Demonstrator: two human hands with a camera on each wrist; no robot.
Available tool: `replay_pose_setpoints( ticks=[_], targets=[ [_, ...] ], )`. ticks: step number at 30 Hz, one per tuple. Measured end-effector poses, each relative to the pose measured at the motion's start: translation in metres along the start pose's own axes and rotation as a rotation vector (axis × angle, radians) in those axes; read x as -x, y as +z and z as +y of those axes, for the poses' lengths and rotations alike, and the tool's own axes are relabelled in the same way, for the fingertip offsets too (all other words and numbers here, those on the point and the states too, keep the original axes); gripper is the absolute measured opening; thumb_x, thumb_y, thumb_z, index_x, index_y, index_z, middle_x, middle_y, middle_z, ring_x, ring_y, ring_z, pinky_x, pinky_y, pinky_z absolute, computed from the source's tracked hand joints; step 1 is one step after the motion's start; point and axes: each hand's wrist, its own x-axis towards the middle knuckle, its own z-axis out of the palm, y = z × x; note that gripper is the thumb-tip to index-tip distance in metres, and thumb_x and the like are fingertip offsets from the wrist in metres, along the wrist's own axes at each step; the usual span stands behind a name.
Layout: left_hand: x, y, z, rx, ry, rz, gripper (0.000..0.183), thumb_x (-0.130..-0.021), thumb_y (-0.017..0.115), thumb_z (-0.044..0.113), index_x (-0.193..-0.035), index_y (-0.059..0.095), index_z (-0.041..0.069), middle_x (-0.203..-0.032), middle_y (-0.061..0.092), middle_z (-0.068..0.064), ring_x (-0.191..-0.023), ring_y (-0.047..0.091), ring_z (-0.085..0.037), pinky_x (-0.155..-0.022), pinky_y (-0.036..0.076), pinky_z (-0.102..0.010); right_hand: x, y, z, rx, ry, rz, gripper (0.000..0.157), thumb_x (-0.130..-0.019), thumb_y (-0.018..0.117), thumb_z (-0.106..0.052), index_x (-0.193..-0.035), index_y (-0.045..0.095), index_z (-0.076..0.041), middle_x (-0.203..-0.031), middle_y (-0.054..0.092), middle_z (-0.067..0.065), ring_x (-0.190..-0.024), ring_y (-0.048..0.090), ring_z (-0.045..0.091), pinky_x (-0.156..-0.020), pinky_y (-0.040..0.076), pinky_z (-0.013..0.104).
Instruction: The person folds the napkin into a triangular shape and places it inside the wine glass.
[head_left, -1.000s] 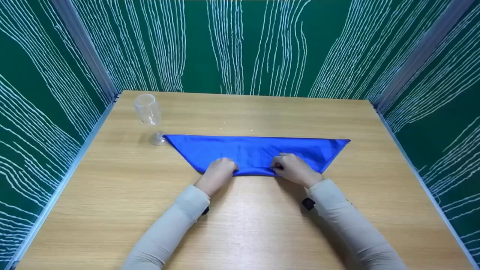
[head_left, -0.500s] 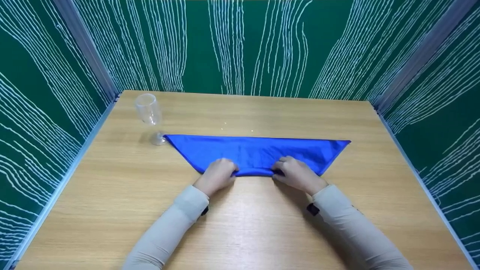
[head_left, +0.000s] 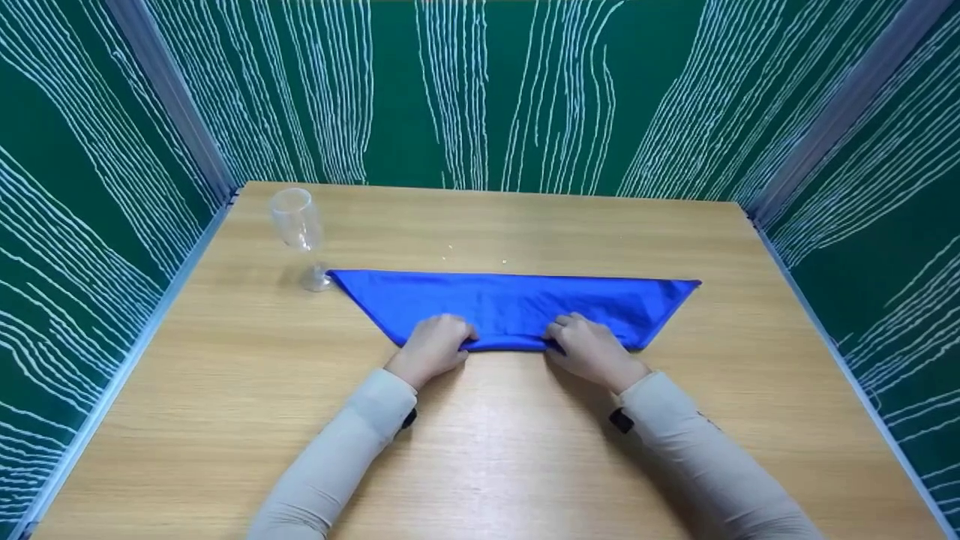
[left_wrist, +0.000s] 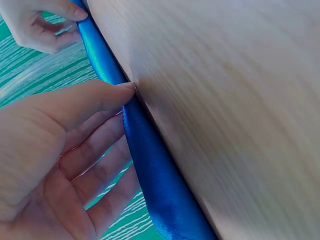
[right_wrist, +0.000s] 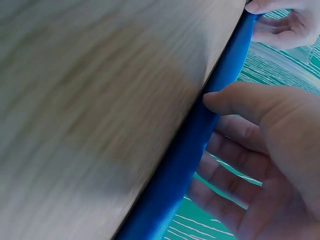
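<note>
A shiny blue cloth napkin (head_left: 502, 300) lies on the table as a long trapezoid, its wide side away from me and its near edge folded or rolled over. My left hand (head_left: 435, 346) pinches that near edge left of its middle. In the left wrist view the left thumb presses the blue roll (left_wrist: 150, 150) from the near side, with the fingers behind it. Right of the middle, my right hand (head_left: 596, 351) grips the same edge. The right wrist view shows the right thumb on the roll (right_wrist: 200, 117) and its fingers on the far side.
A clear stemmed glass (head_left: 298, 225) stands upright at the back left, its foot close to or touching the napkin's left corner. Tiny pale specks lie on the wooden table (head_left: 480, 457) behind the napkin. Green walls (head_left: 517, 90) with white lines enclose the table's back and sides.
My right hand has shifted slightly toward me and to the right, its fingers resettling on the folded edge. The left hand has barely moved. Napkin and glass look the same.
</note>
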Motion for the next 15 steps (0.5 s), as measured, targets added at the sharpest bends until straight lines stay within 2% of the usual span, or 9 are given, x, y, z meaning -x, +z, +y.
replay_pose_setpoints(
  ticks=[7, 13, 15],
  targets=[
    [-0.003, 0.000, -0.006, 0.025, -0.003, 0.020, 0.024, -0.093, 0.063, 0.004, -0.111, 0.077, 0.010, -0.114, 0.073, -0.006, -0.109, 0.066, -0.028, -0.092, 0.054, -0.045, -0.002, 0.000, 0.004, -0.054, 0.050, -0.035, 0.016, -0.088, 0.072, -0.011, -0.102, 0.073, -0.004, -0.099, 0.070, 0.010, -0.092, 0.064, 0.032, -0.078, 0.056, 0.048],
    [-0.005, -0.002, -0.014, 0.096, -0.004, -0.015, 0.022, -0.096, 0.063, 0.007, -0.114, 0.076, 0.008, -0.116, 0.072, -0.008, -0.112, 0.065, -0.029, -0.098, 0.051, -0.044, -0.004, -0.004, 0.009, -0.126, 0.092, -0.103, 0.018, -0.093, 0.067, -0.015, -0.108, 0.072, -0.005, -0.106, 0.070, 0.010, -0.100, 0.064, 0.033, -0.087, 0.054, 0.049],
    [-0.007, -0.003, -0.016, 0.138, -0.004, -0.020, 0.021, -0.097, 0.063, 0.010, -0.113, 0.076, 0.007, -0.116, 0.072, -0.008, -0.113, 0.065, -0.029, -0.100, 0.049, -0.043, -0.006, -0.006, 0.011, -0.149, 0.082, -0.105, 0.018, -0.094, 0.066, -0.014, -0.107, 0.072, -0.004, -0.106, 0.070, 0.011, -0.102, 0.064, 0.034, -0.089, 0.053, 0.050]
  ],
)
